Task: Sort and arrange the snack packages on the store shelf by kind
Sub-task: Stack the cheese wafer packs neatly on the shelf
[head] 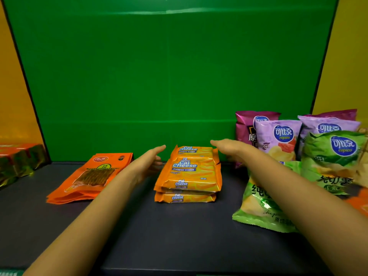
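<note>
A stack of orange Cal Cheese wafer packs (189, 174) lies in the middle of the dark shelf (169, 236). My left hand (148, 163) is flat and open just left of the stack, apart from it. On the stack's right side my right hand (229, 149) is stretched out flat, fingers pointing left over the stack's far corner, holding nothing. A pile of flat orange pouches (89, 178) lies at the left. Green chip bags (266, 204) (334, 154) and purple chip bags (276, 138) (328, 126) crowd the right side, partly hidden by my right forearm.
A green back wall (169, 76) closes the shelf behind. Shiny red and green boxes (18, 160) sit at the far left edge. A magenta bag (244, 128) stands behind the purple ones. An orange pack edge (360, 206) shows at the far right.
</note>
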Motion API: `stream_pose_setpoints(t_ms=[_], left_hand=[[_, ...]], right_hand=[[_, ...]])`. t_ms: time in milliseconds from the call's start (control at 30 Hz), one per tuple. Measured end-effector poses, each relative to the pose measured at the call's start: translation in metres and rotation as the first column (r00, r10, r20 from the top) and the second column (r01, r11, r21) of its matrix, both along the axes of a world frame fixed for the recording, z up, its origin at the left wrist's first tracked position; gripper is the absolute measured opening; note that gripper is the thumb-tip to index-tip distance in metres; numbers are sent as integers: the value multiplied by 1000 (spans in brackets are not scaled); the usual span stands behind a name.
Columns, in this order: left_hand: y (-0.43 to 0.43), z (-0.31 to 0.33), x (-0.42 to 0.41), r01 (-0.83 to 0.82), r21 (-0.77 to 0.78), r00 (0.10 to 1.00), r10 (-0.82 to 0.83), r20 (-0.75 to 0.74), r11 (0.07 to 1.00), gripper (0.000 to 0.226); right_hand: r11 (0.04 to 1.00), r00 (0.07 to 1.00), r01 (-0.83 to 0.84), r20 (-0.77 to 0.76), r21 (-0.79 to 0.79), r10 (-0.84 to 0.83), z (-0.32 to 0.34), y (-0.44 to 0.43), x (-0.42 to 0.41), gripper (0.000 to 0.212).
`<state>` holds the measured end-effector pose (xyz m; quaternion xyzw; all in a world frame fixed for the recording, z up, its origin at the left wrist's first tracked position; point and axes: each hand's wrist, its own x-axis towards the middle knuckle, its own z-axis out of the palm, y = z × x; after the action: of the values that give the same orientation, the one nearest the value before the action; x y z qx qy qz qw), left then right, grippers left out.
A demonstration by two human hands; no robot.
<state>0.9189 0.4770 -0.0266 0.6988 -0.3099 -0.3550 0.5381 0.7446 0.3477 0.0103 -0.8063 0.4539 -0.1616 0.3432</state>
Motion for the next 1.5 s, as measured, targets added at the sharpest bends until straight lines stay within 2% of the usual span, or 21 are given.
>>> stream_pose_setpoints(t_ms=[67, 167, 267, 367, 467, 633, 733, 800, 900, 933, 1000, 1067, 1233, 1400, 1500], left_hand=[[-17, -3, 5, 77, 45, 992, -72, -107, 996, 69], [-31, -11, 3, 207, 35, 951, -192, -241, 978, 48], [-39, -20, 5, 196, -35, 930, -197, -309, 980, 39], [-43, -23, 8, 166, -83, 915, -184, -358, 983, 37], [-44, -24, 5, 124, -53, 930, -134, -343, 991, 38], [-39, -19, 1, 89, -52, 947, -100, -304, 995, 40], [-25, -13, -6, 84, -53, 942, -97, -322, 995, 48], [-10, -10, -9, 56, -46, 946, -67, -316, 997, 53], [11, -14, -9, 70, -71, 949, -89, -303, 995, 75], [19, -15, -13, 90, -79, 950, -109, -294, 993, 72], [33, -18, -23, 143, -113, 946, -170, -277, 983, 50], [40, -23, -34, 162, -135, 943, -194, -269, 978, 38], [36, -27, -51, 40, -164, 970, -78, -231, 986, 28], [25, -25, -58, -38, -178, 989, 12, -146, 983, 31], [27, -24, -57, -36, -169, 991, 13, -134, 985, 31]], right_hand=[[998, 1000, 6, -25, 58, -5, -8, 5, 0, 54], [992, 1000, 3, -9, 125, -2, -21, 9, 7, 52], [978, 997, -9, 74, 210, -7, -26, 11, 14, 50], [962, 991, -13, 135, 272, -25, -22, 17, 19, 36], [947, 987, 7, 150, 322, -58, -20, 23, 24, 35], [947, 977, 7, 198, 320, -74, -13, 35, 19, 38], [962, 964, -2, 257, 274, -72, -9, 45, 12, 44], [964, 933, 3, 347, 266, -98, -10, 51, 3, 38], [924, 885, -28, 438, 382, -154, -22, 59, -11, 28], [908, 876, -36, 451, 418, -173, -26, 62, -15, 27], [872, 849, -64, 485, 486, -208, -34, 69, -16, 22], [854, 831, -64, 502, 516, -241, -35, 76, -14, 27], [828, 776, -49, 543, 558, -320, -32, 85, -8, 22], [884, 825, 13, 495, 467, -274, -30, 100, 3, 30], [922, 866, 55, 441, 382, -235, -30, 100, 2, 31]])
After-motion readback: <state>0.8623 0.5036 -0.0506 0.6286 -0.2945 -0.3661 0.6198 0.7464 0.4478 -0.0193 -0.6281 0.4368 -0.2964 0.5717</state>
